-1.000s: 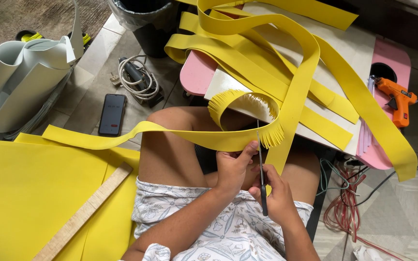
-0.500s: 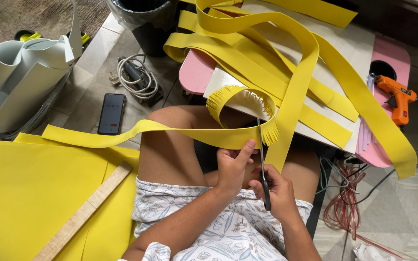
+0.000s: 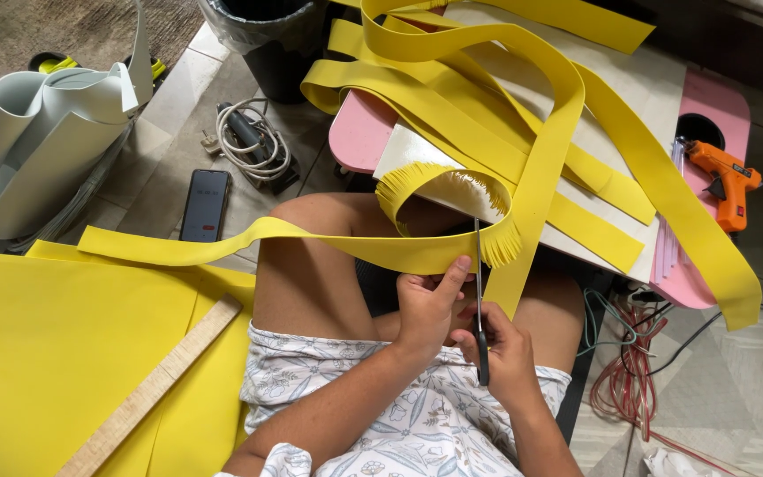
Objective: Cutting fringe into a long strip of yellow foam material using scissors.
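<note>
Over bare knees (floor crowded), left hand (image 3: pixel 424 305) pinches yellow strip (image 3: pixel 249 240); right hand (image 3: pixel 503 349) grips scissors (image 3: pixel 479 291).

Orange glue gun (image 3: pixel 726 181), black phone (image 3: pixel 205 206), wooden ruler (image 3: pixel 154 386)

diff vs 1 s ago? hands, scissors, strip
Little changed. The scissors in the right hand sit slightly higher along the yellow strip, and the fringed loop shifted a touch. The left hand still pinches the strip; phone, ruler, glue gun unmoved.
</note>
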